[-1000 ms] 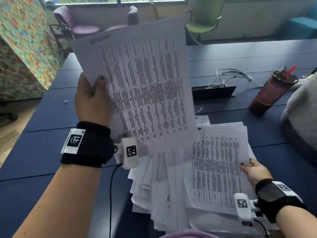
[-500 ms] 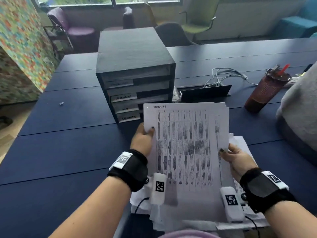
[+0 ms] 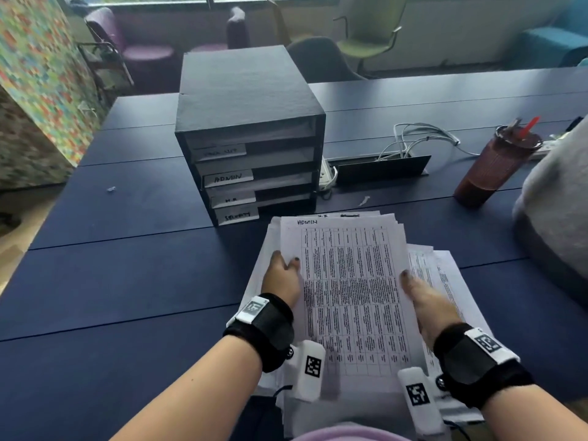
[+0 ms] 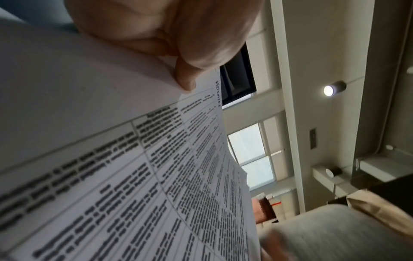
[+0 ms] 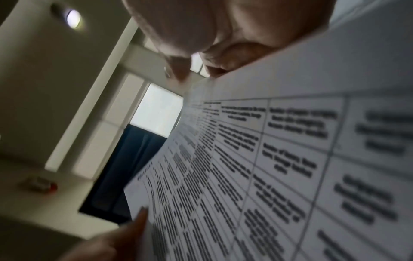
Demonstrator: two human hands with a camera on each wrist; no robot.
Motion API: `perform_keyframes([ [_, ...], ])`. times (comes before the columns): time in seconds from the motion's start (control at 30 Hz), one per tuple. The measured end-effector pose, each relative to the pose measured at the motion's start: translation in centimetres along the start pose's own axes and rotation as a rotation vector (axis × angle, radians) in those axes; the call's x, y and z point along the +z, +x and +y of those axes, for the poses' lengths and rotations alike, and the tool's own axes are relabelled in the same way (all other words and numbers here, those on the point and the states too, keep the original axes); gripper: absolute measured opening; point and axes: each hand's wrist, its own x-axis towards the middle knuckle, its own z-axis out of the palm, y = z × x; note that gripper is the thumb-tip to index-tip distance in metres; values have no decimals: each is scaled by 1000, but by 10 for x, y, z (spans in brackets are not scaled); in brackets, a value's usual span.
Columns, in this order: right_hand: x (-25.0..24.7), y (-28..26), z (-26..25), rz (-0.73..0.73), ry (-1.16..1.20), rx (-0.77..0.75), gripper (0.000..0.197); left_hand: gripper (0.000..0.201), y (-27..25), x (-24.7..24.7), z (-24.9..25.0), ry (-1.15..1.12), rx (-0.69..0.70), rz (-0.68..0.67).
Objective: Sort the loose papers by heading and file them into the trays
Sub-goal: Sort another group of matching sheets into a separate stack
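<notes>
A stack of printed sheets topped by one headed ADMIN lies between both hands, above a spread pile of loose papers. My left hand grips the stack's left edge, thumb on top. My right hand grips its right edge, thumb on top. The left wrist view shows the top sheet with my thumb on it, and the right wrist view shows the same sheet from its right edge. A black tray unit stands just beyond, its slots labelled, among them ADMIN and SECURITY.
A dark red tumbler with a straw stands at the right. White cables and a black cable flap lie behind the papers. A grey bulk fills the right edge. Chairs stand beyond the blue table.
My left hand brought the raised sheets down from in front of the camera onto the pile. My right hand moved up and took the stack's right edge. The tray unit came into view.
</notes>
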Motion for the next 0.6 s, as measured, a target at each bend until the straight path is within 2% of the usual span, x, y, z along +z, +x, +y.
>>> perform_keyframes([
  [0.07,0,-3,1,-4,-165,-27,46,26,-3,5,-6,48,-17,-44],
  [0.13,-6,2,8,14,-119,-24,29,25,-3,7,-13,55,-25,-69],
  [0.27,-31,20,26,182,-24,20,27,23,8,-1,-31,37,-21,30],
  [0.37,-59,32,41,279,-23,86,21,19,14,-8,-39,66,-55,-22],
  [0.47,-80,41,55,318,22,155,24,26,14,-4,-40,97,-74,-104],
  [0.53,-86,46,62,319,-52,194,23,30,11,0,-38,114,-84,-116],
  [0.6,-90,53,72,307,-176,219,13,36,9,3,-34,81,-115,-89],
])
